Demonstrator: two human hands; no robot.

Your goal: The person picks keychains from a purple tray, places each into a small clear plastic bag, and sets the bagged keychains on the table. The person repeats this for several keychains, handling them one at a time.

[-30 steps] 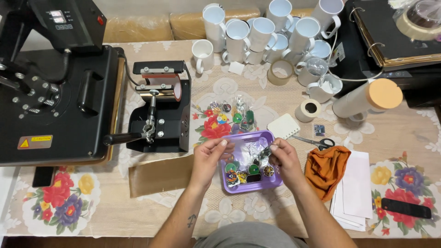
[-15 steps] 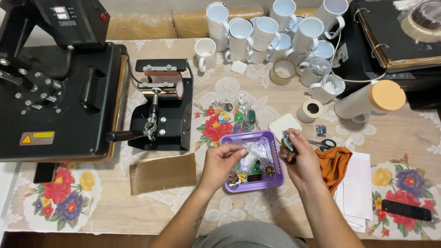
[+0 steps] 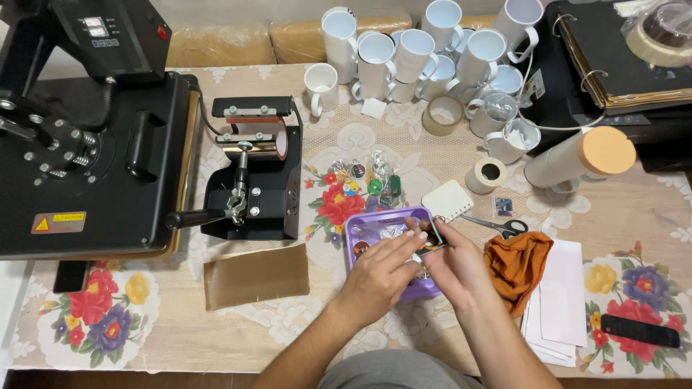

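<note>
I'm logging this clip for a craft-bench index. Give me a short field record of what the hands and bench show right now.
setting: table with floral lace cloth
left hand: over the purple tray, fingers on a small item
right hand: pinching the same small item; kind unclear
beside tray: scissors, orange cloth, small packets
left side: mug press, flat heat press, brown sheet
back: white mugs, tape rolls

Cluttered table [image 3: 339, 328]: mugs [image 3: 404, 54], presses [image 3: 252, 173], tray [image 3: 360, 229].
</note>
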